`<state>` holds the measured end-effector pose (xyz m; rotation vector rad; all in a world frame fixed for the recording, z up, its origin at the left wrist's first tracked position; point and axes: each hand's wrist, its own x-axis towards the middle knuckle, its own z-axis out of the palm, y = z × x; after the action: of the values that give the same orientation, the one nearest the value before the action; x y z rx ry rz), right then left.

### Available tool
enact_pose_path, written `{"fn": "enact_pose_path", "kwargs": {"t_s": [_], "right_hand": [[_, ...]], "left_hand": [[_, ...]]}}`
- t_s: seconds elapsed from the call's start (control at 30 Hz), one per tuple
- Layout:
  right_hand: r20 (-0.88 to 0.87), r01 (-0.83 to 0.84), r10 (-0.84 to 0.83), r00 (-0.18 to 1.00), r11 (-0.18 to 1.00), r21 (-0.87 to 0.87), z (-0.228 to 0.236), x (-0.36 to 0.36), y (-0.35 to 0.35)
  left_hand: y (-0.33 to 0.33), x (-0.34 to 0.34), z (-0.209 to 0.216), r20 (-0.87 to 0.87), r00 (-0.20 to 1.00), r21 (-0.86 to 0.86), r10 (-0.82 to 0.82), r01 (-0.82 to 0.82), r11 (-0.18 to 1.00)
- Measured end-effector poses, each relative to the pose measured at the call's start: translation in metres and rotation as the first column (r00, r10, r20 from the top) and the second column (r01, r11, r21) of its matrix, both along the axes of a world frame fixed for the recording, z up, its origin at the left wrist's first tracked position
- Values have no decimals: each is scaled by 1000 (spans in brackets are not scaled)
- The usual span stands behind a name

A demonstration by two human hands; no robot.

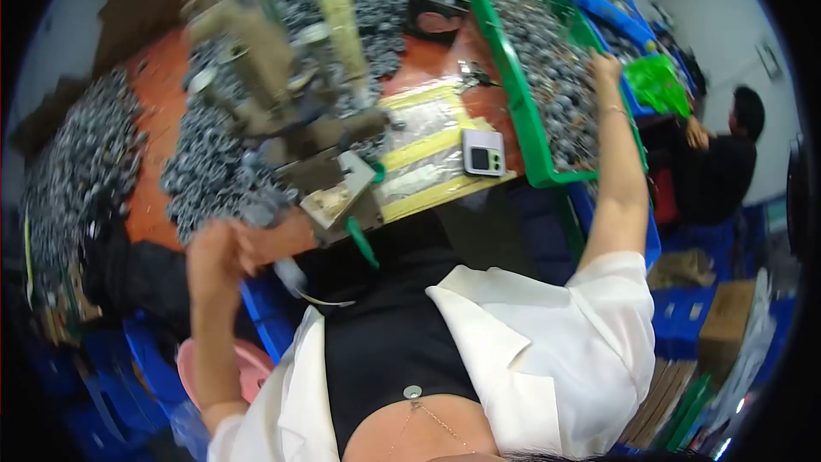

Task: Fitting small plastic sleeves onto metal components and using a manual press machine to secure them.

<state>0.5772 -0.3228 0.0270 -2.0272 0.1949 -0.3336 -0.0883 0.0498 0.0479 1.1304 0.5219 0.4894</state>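
We see right hand (605, 67) at tray (516, 98), upper right, parts (560, 111) inside; left hand (244, 244), blurred, near machine (256, 68), left of centre. Can't tell either's fingers. Likely picking parts; next calls for sure pinch.

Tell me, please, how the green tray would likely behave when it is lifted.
The tray is probably heavy, being filled with small parts. Its walls hold their shape, so it seems fairly stiff. The parts lie loosely heaped, so they might slide if it tilts.
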Motion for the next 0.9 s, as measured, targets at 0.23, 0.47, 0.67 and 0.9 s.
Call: {"fn": "enact_pose_path", "kwargs": {"t_s": [0.23,0.47,0.67,0.9], "right_hand": [[-97,-190,166,981,921,-340,17,-14,6],[86,-291,291,953,957,-19,104,-32,-10],[304,-561,527,794,439,702,163,-103,0],[436,-679,793,427,-37,733,136,-236,47]], "left_hand": [[232,-70,6,400,204,351,894,-935,56],[89,80,-44,68,905,992,421,-107,69],[82,136,-53,13,825,948,565,170,-270],[84,121,-58,63,847,974,528,64,-219]]}}
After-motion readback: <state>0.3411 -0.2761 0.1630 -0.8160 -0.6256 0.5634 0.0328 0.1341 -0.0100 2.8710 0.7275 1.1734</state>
